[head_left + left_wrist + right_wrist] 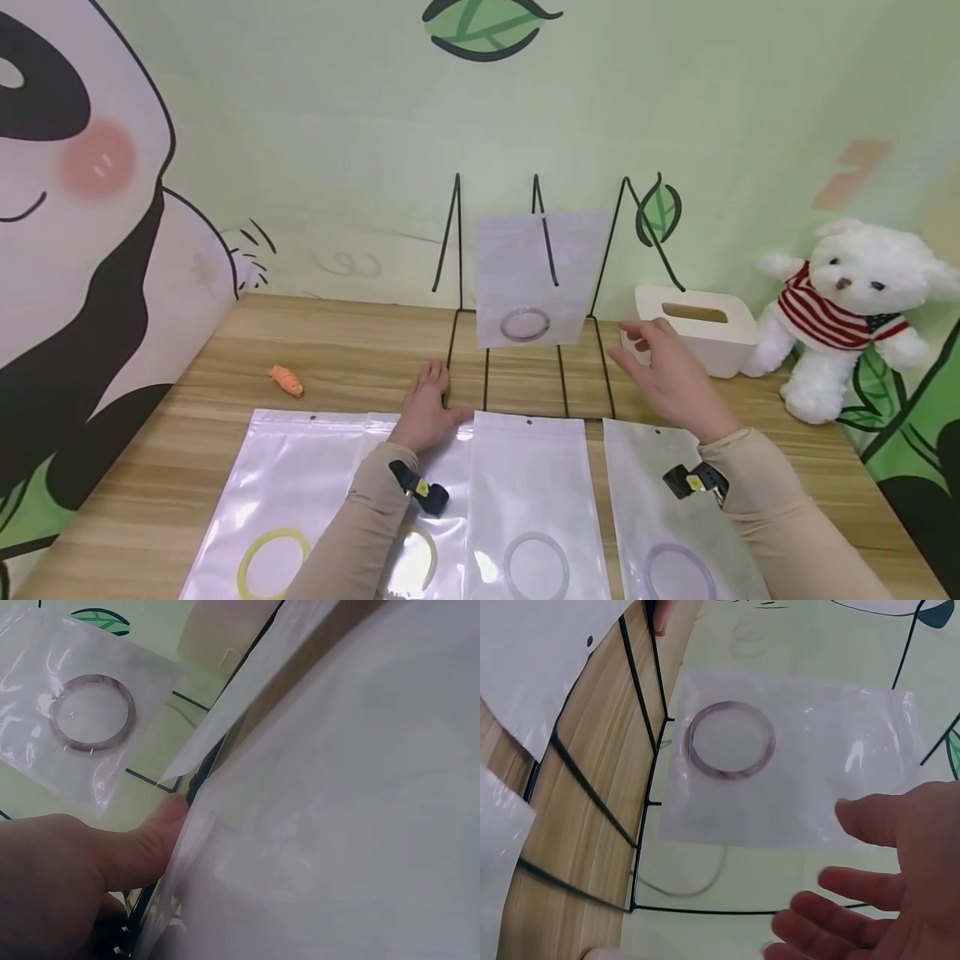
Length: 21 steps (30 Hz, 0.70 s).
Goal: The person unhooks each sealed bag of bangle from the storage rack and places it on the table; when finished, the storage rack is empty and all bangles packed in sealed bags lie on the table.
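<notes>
A black wire rack (461, 250) with three upright prongs stands against the wall. On its middle prong hangs a clear zip bag (517, 267) holding a marbled, purplish bangle (731, 740). My left hand (427, 408) rests at the rack's front left corner, fingers pointing forward and thumb out to the right. In the left wrist view that thumb (157, 832) touches the wire beside a bag edge; most other fingers are hidden. To the right of the hanging bag, my right hand (900, 877) is raised with relaxed, parted fingers, holding nothing.
Several bagged bangles lie in front, including a yellow bangle (242, 575), a pale one (508, 567) and a lavender one (651, 567). A white tissue box (723, 354) and teddy bear (817, 367) stand right. A small orange object (286, 381) lies left.
</notes>
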Each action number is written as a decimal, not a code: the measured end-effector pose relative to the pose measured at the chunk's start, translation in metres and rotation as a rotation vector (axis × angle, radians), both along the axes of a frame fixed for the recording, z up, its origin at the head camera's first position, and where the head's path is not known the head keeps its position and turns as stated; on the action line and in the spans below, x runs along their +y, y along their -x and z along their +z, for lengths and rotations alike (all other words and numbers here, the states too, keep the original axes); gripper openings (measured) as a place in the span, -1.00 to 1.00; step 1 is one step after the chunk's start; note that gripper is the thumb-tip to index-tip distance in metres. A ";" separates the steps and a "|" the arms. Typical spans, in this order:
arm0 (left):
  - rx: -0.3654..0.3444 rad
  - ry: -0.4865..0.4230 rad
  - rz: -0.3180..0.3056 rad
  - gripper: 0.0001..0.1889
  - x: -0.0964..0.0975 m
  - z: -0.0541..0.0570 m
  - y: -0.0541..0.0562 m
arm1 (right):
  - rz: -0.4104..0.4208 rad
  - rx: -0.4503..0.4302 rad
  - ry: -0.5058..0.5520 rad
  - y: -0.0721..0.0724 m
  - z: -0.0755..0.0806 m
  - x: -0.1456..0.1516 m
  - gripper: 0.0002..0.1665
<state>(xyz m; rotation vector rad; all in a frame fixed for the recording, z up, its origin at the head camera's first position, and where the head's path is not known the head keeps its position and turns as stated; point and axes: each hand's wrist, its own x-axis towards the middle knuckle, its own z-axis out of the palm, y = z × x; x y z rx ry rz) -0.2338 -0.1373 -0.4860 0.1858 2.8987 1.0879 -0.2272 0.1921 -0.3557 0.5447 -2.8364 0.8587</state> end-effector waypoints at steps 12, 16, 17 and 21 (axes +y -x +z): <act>0.010 -0.009 -0.005 -0.03 -0.001 -0.002 0.001 | -0.023 0.118 0.187 0.030 0.011 -0.029 -0.22; 0.000 -0.015 0.000 -0.03 -0.001 -0.002 0.001 | -0.031 0.131 0.230 0.037 0.015 -0.036 -0.23; -0.002 -0.017 0.001 -0.03 -0.001 -0.002 0.001 | -0.033 0.130 0.240 0.039 0.016 -0.037 -0.23; 0.004 -0.024 -0.002 -0.03 0.000 -0.002 0.001 | -0.051 0.127 0.280 0.045 0.020 -0.042 -0.22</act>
